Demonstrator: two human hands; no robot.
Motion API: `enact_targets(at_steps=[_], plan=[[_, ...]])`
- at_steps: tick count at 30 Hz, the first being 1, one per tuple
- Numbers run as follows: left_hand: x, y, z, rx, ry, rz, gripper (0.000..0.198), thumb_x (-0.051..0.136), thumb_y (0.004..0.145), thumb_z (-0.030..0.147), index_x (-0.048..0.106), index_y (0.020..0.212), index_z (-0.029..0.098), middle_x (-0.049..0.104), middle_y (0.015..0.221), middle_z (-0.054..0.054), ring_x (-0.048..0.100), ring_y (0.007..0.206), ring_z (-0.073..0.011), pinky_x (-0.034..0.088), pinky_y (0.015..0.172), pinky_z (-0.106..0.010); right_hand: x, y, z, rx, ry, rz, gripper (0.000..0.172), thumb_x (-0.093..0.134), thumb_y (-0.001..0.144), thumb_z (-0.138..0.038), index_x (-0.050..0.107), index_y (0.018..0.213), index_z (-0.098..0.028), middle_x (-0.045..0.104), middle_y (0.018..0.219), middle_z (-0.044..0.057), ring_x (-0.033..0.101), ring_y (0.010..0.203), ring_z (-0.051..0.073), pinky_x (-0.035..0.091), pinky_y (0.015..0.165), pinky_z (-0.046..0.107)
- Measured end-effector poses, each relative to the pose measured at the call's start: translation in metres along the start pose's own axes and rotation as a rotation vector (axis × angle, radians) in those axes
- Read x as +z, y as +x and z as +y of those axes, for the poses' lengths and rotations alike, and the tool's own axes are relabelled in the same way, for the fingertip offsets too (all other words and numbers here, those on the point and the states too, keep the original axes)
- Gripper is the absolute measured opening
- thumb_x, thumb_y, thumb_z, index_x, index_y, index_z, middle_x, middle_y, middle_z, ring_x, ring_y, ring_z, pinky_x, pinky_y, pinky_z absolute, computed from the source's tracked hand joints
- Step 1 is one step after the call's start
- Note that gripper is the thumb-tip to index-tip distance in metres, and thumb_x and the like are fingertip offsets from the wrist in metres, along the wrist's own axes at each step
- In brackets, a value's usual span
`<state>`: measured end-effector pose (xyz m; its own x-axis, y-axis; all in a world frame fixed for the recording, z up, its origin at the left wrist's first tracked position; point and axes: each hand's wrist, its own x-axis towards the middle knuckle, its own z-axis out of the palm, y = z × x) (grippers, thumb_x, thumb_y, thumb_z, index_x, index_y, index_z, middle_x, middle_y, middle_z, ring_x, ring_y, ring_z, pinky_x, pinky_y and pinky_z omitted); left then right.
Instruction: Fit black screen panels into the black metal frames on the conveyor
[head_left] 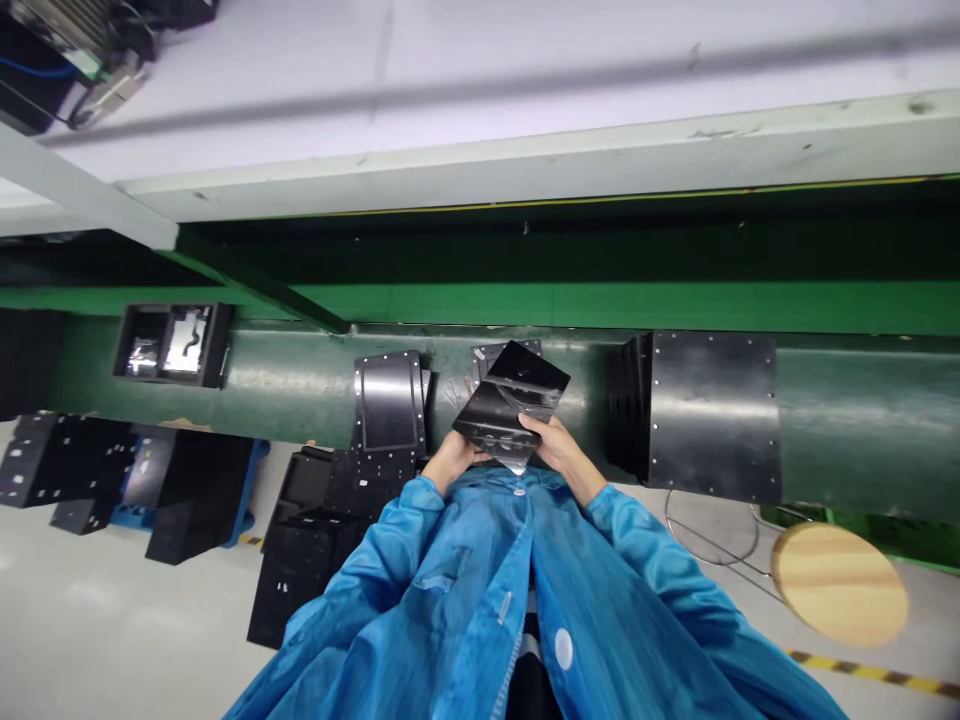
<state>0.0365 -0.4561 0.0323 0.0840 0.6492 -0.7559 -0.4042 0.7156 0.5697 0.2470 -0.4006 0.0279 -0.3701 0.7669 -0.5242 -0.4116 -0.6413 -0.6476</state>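
A glossy black rectangular panel [517,390] is tilted in front of my body, above the green bench. My left hand [452,458] grips its lower left corner, with the fingertips partly hidden beneath it. At the lower right edge, my right hand [552,442] has its thumb on top and its fingers out of sight underneath. Clear film [517,462] seems to hang at the panel's near corner. Behind the panel, a dark framed plate [532,348] lies partly covered on the bench.
Left on the bench are black framed plates [390,400] and a divided black tray [171,345]; right is a stack of black plates [712,415]. Black boxes [307,560] stand on the lower left. A round wooden stool [840,583] is at right. A white shelf [525,170] overhangs.
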Motion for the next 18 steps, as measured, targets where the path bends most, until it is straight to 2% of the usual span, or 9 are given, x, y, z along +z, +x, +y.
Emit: enact_targets(at_steps=[2, 4, 7, 10, 14, 18], plan=[[-0.017, 0.006, 0.01, 0.015, -0.058, -0.042, 0.063, 0.061, 0.093, 0.071, 0.072, 0.12, 0.016, 0.078, 0.115, -0.018, 0.075, 0.108, -0.0324, 0.063, 0.089, -0.047, -0.007, 0.013, 0.001, 0.042, -0.044, -0.002, 0.049, 0.103, 0.056, -0.036, 0.075, 0.091, -0.019, 0.081, 0.093, 0.006, 0.076, 0.087, 0.025, 0.063, 0.084, 0.037], [-0.025, 0.013, 0.014, 0.061, -0.059, -0.089, 0.061, 0.073, 0.087, 0.066, 0.073, 0.117, 0.013, 0.078, 0.118, -0.02, 0.074, 0.112, -0.0337, 0.062, 0.093, -0.046, -0.014, 0.026, 0.003, 0.096, -0.101, -0.003, 0.047, 0.103, 0.055, -0.031, 0.075, 0.09, -0.018, 0.081, 0.091, 0.006, 0.076, 0.087, 0.025, 0.062, 0.084, 0.036], [-0.024, 0.026, 0.009, 0.132, -0.009, -0.092, 0.059, 0.095, 0.068, 0.043, 0.074, 0.114, 0.012, 0.08, 0.113, -0.017, 0.076, 0.107, -0.0321, 0.061, 0.095, -0.041, -0.022, 0.041, 0.004, 0.192, -0.149, 0.002, 0.042, 0.101, 0.06, -0.025, 0.074, 0.091, -0.018, 0.081, 0.089, 0.006, 0.076, 0.083, 0.023, 0.063, 0.082, 0.035], [-0.018, 0.037, -0.001, 0.22, -0.017, -0.072, 0.064, 0.098, 0.058, 0.035, 0.073, 0.113, 0.014, 0.08, 0.109, -0.013, 0.076, 0.104, -0.0292, 0.059, 0.095, -0.039, -0.024, 0.052, 0.003, 0.222, -0.111, -0.007, 0.041, 0.099, 0.064, -0.024, 0.072, 0.094, -0.018, 0.08, 0.089, 0.005, 0.076, 0.084, 0.023, 0.063, 0.083, 0.037], [-0.015, 0.048, -0.011, 0.272, 0.015, 0.005, 0.065, 0.096, 0.06, 0.042, 0.071, 0.113, 0.015, 0.08, 0.11, -0.01, 0.075, 0.1, -0.0252, 0.06, 0.091, -0.037, -0.027, 0.065, 0.006, 0.168, -0.066, 0.015, 0.044, 0.098, 0.063, -0.028, 0.069, 0.096, -0.021, 0.079, 0.089, 0.003, 0.076, 0.088, 0.023, 0.062, 0.085, 0.038], [-0.011, 0.061, -0.014, 0.211, 0.247, 0.193, 0.056, 0.092, 0.067, 0.05, 0.072, 0.106, 0.015, 0.079, 0.105, -0.009, 0.074, 0.093, -0.0236, 0.061, 0.083, -0.035, -0.034, 0.08, 0.012, 0.072, -0.213, 0.087, 0.047, 0.096, 0.059, -0.035, 0.069, 0.096, -0.021, 0.078, 0.087, 0.001, 0.074, 0.089, 0.022, 0.058, 0.091, 0.038]])
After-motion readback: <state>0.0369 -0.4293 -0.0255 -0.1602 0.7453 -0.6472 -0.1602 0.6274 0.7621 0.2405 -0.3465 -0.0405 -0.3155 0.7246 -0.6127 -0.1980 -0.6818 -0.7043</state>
